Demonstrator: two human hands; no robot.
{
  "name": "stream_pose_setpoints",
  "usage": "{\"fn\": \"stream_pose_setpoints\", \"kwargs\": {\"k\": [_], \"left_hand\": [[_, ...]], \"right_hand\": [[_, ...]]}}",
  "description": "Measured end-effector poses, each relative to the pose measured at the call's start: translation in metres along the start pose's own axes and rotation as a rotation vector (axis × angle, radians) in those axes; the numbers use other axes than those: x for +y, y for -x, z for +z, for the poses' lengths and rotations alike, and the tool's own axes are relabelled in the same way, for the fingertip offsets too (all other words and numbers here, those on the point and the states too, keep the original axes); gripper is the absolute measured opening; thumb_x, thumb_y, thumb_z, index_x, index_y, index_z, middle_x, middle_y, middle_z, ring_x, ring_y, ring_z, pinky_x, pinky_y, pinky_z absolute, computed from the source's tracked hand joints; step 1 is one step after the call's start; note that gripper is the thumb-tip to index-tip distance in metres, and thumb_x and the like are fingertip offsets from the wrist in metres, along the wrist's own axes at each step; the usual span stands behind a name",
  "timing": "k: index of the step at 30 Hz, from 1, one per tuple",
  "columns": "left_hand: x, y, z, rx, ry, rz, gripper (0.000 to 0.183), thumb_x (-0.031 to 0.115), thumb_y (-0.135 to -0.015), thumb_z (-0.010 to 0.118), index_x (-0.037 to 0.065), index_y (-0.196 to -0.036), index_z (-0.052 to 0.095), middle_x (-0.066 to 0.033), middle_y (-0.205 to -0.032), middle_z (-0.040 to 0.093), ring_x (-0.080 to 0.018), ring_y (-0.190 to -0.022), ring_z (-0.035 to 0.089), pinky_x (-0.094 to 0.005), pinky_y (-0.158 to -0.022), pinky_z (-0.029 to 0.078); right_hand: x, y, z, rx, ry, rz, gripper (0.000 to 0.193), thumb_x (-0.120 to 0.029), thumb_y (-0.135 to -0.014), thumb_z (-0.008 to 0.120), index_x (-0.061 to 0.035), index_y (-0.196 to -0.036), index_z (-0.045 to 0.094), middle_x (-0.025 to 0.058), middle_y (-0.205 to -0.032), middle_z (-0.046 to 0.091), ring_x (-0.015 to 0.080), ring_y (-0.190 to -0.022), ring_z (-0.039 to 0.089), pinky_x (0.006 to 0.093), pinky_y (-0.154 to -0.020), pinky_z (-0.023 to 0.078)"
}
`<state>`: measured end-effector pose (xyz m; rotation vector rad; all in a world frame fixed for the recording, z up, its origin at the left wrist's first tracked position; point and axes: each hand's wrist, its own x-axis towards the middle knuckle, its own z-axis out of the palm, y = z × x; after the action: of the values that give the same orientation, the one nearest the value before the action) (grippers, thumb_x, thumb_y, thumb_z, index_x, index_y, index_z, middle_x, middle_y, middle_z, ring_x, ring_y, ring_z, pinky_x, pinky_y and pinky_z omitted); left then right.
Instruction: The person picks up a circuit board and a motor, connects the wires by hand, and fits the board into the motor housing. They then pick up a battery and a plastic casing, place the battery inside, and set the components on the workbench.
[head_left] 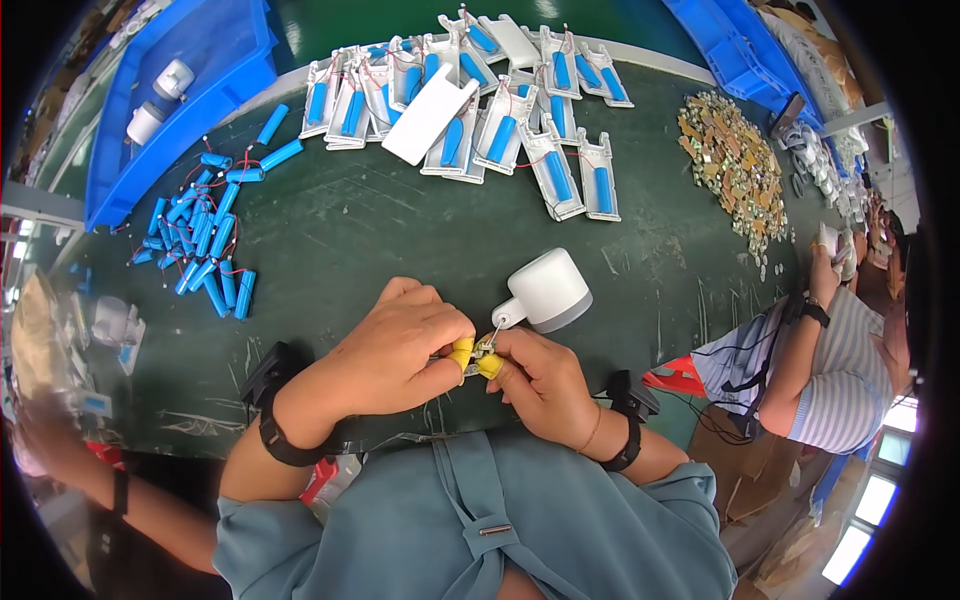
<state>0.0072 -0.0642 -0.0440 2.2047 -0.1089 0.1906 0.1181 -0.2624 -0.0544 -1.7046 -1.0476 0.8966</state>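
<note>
In front of my body my left hand [400,345] and my right hand [545,380] meet, fingers closed in a pinch. Between the fingertips is a small circuit board [484,350], mostly covered by the fingers. Yellow wraps cover a fingertip or two on each hand. Just beyond my right hand lies a white, rounded device head [548,290] with a grey rim. Its short neck points toward my fingers, and a thin wire or lead seems to run from it to the board.
Blue cylindrical batteries [205,225] with red leads lie heaped at left. White casings [500,140] holding blue batteries are piled at the back. Small circuit boards [735,165] form a heap at right. A blue bin [185,110] stands far left. Co-workers sit on both sides.
</note>
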Motion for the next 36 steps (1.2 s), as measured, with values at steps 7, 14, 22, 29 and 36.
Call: {"fn": "stream_pose_setpoints", "kwargs": {"k": [7,14,22,29,36], "left_hand": [[0.001,0.002,0.007,0.045,-0.020,0.015,0.019,0.005,-0.070,0.062,0.007,-0.089,0.058,-0.0023,-0.074,0.056,-0.0246,-0.074,0.052,-0.0389,-0.083,0.040],[0.003,0.000,0.010,0.068,-0.024,0.042,0.022,0.003,-0.068,0.062,0.006,-0.090,0.057,-0.0037,-0.073,0.054,-0.0256,-0.072,0.052,-0.0393,-0.081,0.041],[0.002,-0.003,0.015,0.088,-0.014,0.030,0.024,0.000,-0.066,0.061,0.005,-0.089,0.056,-0.0057,-0.073,0.052,-0.0274,-0.072,0.050,-0.0392,-0.078,0.042],[0.003,-0.006,0.007,0.056,-0.015,0.027,0.023,0.001,-0.065,0.061,0.005,-0.087,0.057,-0.0054,-0.072,0.053,-0.0268,-0.072,0.050,-0.0389,-0.078,0.041],[-0.005,-0.006,-0.012,-0.084,-0.009,0.068,0.022,0.006,-0.062,0.061,0.006,-0.084,0.060,-0.0042,-0.072,0.055,-0.0257,-0.072,0.051,-0.0404,-0.087,0.040]], "right_hand": [[0.003,0.000,0.006,0.101,0.157,-0.170,0.016,0.007,-0.091,0.056,0.0032,-0.107,0.057,0.0124,-0.091,0.062,0.0181,-0.067,0.067,0.0279,-0.056,0.053],[0.003,0.000,0.010,0.156,0.244,-0.228,0.016,0.008,-0.088,0.057,0.0042,-0.104,0.058,0.0131,-0.085,0.061,0.0198,-0.063,0.066,0.0296,-0.055,0.052],[0.006,-0.003,0.012,0.202,0.222,-0.224,0.016,0.009,-0.087,0.056,0.0046,-0.103,0.058,0.0127,-0.083,0.061,0.0194,-0.059,0.064,0.0295,-0.052,0.051],[0.004,-0.003,0.012,0.179,0.196,-0.229,0.018,0.010,-0.086,0.055,0.0033,-0.102,0.059,0.0121,-0.083,0.062,0.0198,-0.058,0.063,0.0307,-0.054,0.051],[0.002,-0.004,0.003,-0.007,0.065,-0.206,0.023,0.003,-0.085,0.055,-0.0011,-0.107,0.059,0.0114,-0.082,0.063,0.0266,-0.068,0.066,0.0380,-0.060,0.053]]}}
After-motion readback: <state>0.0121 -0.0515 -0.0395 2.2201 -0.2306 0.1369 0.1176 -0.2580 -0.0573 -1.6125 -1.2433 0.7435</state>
